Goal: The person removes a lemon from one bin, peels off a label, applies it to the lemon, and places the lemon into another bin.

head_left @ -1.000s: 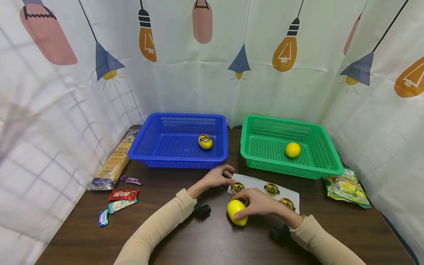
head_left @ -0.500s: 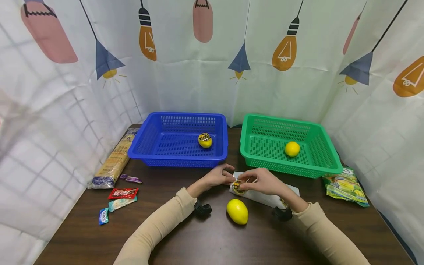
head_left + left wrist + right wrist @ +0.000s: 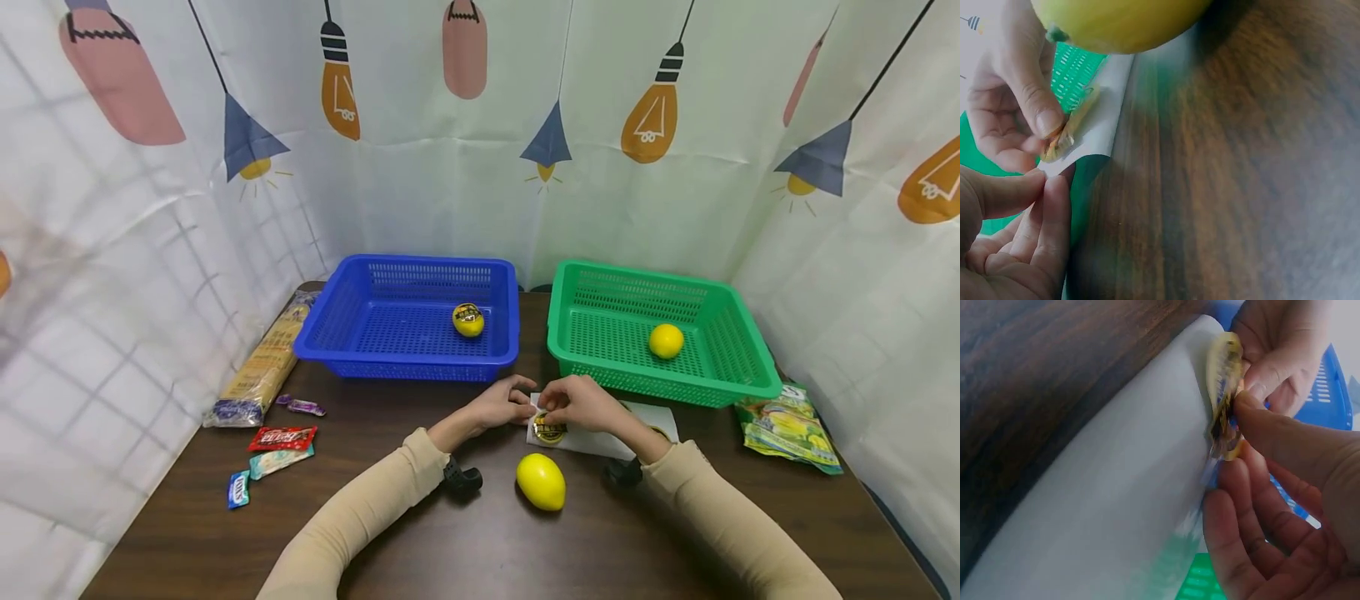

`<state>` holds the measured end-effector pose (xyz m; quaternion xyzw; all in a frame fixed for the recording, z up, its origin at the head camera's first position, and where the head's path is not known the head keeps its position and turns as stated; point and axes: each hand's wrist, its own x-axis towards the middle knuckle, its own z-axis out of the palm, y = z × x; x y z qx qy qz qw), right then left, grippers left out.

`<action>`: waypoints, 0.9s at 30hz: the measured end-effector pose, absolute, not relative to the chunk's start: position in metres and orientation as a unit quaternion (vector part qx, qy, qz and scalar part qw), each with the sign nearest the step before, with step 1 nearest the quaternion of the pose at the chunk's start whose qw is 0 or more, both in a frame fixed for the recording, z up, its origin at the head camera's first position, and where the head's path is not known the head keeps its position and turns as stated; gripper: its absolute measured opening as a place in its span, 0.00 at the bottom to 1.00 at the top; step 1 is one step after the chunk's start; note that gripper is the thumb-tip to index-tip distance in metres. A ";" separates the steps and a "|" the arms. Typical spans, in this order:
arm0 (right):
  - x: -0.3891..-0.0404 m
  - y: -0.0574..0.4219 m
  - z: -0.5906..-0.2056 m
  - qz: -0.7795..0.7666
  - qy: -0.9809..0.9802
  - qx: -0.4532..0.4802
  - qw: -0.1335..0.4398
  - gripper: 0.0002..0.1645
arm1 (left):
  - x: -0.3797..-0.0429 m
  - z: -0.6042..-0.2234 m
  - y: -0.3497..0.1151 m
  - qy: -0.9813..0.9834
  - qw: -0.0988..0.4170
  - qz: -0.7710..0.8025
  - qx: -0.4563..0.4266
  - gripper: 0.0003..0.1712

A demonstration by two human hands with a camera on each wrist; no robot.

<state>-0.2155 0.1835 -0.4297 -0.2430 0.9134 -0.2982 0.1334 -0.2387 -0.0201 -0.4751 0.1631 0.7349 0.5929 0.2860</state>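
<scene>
My left hand [image 3: 501, 404] pinches the near corner of a white sticker sheet [image 3: 592, 444] between thumb and finger, as the left wrist view shows. The sheet bends upward at that corner. With thumb and fingertips, my right hand [image 3: 588, 404] pinches the edge of a round black-and-gold sticker [image 3: 1222, 381] at the sheet's left end. The sticker stands partly raised from the white backing in the right wrist view. A yellow lemon [image 3: 541, 482] lies on the table in front of the sheet, between the forearms. My right hand and wrist cover the other stickers, except a sliver of one.
A blue basket [image 3: 405, 367] at the back holds a lemon with a sticker [image 3: 468, 320]. Right of it, a green basket [image 3: 660, 385] holds a plain lemon [image 3: 666, 341]. Several small wrapped snacks [image 3: 282, 438] and a long package [image 3: 262, 367] lie left; a green-yellow packet [image 3: 789, 429] lies right.
My right hand has let go of the lemon, which stays on the table, and moved up to the sheet's left sticker, now pinching it. My left hand stays at the sheet's corner.
</scene>
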 end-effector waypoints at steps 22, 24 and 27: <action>-0.187 0.187 -0.374 -0.365 0.888 -0.249 0.128 0.05 | -0.236 -0.472 -0.026 0.786 0.232 0.541 0.188 0.25; -0.180 0.185 -0.363 -0.377 0.878 -0.259 0.139 0.06 | -0.235 -0.469 -0.032 0.805 0.216 0.516 0.194 0.25; -0.170 0.183 -0.355 -0.384 0.866 -0.278 0.158 0.08 | -0.233 -0.465 -0.042 0.832 0.183 0.479 0.212 0.23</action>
